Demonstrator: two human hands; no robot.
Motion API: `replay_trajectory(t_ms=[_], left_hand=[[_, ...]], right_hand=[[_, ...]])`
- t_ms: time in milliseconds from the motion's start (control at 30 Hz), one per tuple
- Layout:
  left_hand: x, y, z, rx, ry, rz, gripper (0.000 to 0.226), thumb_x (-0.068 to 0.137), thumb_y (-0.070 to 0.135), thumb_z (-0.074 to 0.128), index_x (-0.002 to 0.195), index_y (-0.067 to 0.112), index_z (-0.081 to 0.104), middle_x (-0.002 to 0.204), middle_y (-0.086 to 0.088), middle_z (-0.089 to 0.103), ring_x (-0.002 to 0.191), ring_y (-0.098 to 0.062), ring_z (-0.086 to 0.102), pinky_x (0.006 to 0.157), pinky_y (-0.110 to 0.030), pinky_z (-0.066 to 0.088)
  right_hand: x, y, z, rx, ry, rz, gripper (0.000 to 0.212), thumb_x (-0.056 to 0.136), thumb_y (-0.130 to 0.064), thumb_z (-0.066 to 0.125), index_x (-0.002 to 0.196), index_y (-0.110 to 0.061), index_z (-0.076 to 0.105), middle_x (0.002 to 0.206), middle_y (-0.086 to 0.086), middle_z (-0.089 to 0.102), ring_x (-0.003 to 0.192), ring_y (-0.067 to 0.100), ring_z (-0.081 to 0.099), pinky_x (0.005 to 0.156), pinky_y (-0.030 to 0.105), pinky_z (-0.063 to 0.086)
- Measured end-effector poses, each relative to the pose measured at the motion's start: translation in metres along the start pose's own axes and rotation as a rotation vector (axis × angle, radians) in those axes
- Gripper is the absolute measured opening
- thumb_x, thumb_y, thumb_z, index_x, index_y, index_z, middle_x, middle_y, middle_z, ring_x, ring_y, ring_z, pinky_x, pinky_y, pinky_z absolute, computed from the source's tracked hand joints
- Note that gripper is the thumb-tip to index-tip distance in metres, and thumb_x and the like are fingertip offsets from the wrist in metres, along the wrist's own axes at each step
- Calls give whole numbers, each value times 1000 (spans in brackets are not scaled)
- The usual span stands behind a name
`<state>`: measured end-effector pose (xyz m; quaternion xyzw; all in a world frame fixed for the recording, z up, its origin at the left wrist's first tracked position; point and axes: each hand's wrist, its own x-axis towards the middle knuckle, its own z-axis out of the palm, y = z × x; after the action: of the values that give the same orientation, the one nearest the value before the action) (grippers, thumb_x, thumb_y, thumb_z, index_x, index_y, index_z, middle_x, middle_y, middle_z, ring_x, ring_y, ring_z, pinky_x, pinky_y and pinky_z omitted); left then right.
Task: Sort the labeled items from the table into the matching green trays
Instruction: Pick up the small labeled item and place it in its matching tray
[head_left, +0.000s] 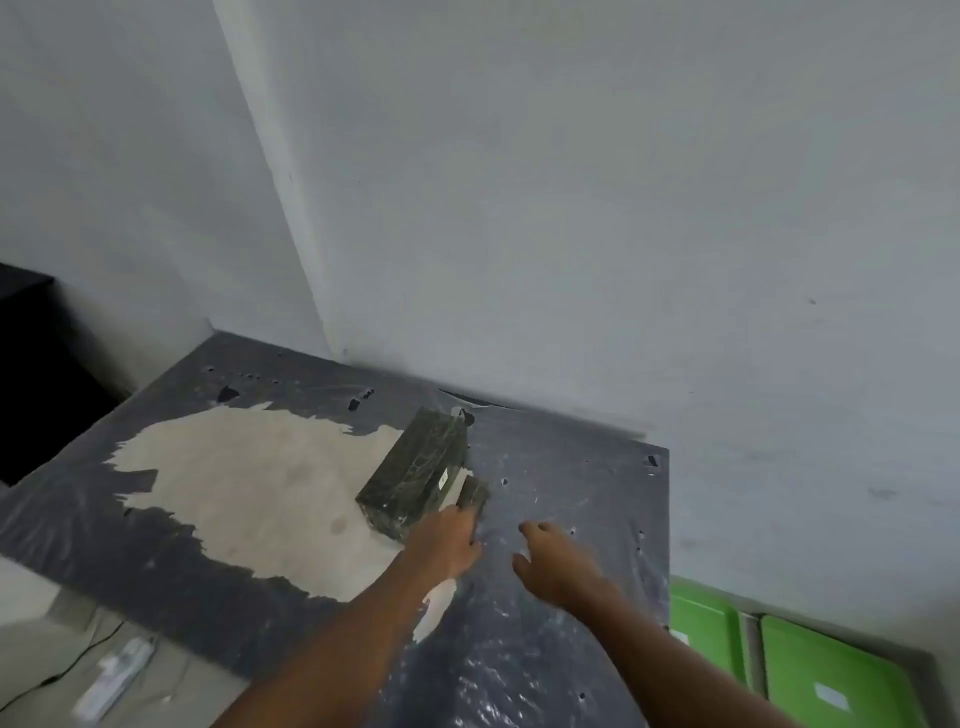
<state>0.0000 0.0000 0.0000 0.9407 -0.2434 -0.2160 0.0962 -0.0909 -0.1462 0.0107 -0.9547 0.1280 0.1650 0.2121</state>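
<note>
A dark green patterned box (415, 470) with a small white label lies on the table (249, 478), near the back wall. A smaller dark green item (474, 493) lies against its right end. My left hand (449, 540) reaches to that end, fingertips touching the small item; whether it grips it is unclear in the blur. My right hand (553, 564) hovers over the table just right of it, fingers spread and holding nothing. Two green trays (701, 629) (836, 675) with white labels sit low at the right, beyond the table's edge.
The table is covered in torn dark plastic film with a bare beige patch. Grey walls meet in a corner right behind it. A white power strip (117, 675) and cable lie on the floor at the left. A dark opening (36, 374) is at the far left.
</note>
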Motion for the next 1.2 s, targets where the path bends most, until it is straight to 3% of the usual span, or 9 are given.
replay_trajectory(t_ms=[100, 333, 500, 567, 700, 833, 1033, 1133, 1200], left_hand=[[30, -11, 11, -37, -19, 3, 35, 97, 35, 58, 127, 17, 57, 126, -7, 65, 116, -28, 64, 98, -39, 51], [82, -32, 55, 68, -68, 34, 49, 96, 37, 59, 141, 25, 43, 143, -9, 44, 129, -28, 48, 101, -39, 50], [94, -38, 72, 19, 9, 19, 54, 95, 17, 65, 143, 24, 41, 152, -9, 33, 136, -30, 37, 101, -35, 52], [100, -41, 70, -67, 25, 34, 57, 92, 17, 69, 141, 22, 41, 147, -7, 40, 131, -27, 44, 100, -34, 53], [112, -35, 49, -462, -34, 26, 39, 90, 14, 72, 118, 20, 45, 120, -7, 64, 106, -22, 66, 80, -28, 57], [122, -21, 22, -695, -61, 7, 23, 90, 18, 70, 107, 26, 56, 104, 1, 68, 89, -10, 66, 71, -25, 57], [119, 0, -7, -785, -137, 117, 23, 90, 13, 63, 106, 28, 69, 101, 2, 72, 89, -15, 72, 78, -33, 61], [109, 16, -14, -789, -174, 178, 24, 93, 14, 60, 112, 25, 70, 106, 4, 73, 94, -11, 72, 76, -23, 62], [104, 27, -16, -809, -184, 202, 24, 94, 12, 59, 113, 22, 70, 107, 1, 73, 98, -12, 71, 79, -23, 62]], right_hand=[[28, -1, 13, 39, -1, 51, 44, 97, -35, 46, 135, -14, 43, 135, 13, 55, 120, 31, 55, 100, 43, 49], [83, -7, 43, 122, -78, 148, 45, 97, -33, 45, 138, -17, 42, 143, 12, 50, 126, 31, 52, 105, 42, 45], [100, -4, 59, 130, -83, 181, 43, 97, -32, 43, 137, -18, 41, 139, 12, 53, 122, 30, 54, 104, 46, 47], [104, -1, 59, 131, -88, 184, 42, 97, -29, 42, 137, -16, 41, 139, 13, 52, 122, 31, 54, 103, 47, 47], [105, 6, 47, 174, -13, 136, 54, 96, -12, 42, 148, -15, 27, 151, 14, 38, 123, 33, 53, 102, 46, 48], [99, 20, 22, 115, 148, 83, 67, 95, -3, 45, 152, -18, 13, 163, 14, 13, 143, 34, 32, 109, 48, 44], [75, 45, -10, -19, 218, 29, 76, 92, -14, 55, 153, -22, 10, 163, 14, 8, 145, 34, 26, 107, 47, 44], [62, 54, -17, -75, 240, -1, 71, 94, -22, 57, 151, -23, 16, 162, 13, 15, 146, 33, 24, 112, 49, 39], [54, 58, -21, -103, 253, -18, 63, 94, -24, 57, 148, -23, 25, 159, 13, 26, 143, 32, 29, 111, 47, 39]])
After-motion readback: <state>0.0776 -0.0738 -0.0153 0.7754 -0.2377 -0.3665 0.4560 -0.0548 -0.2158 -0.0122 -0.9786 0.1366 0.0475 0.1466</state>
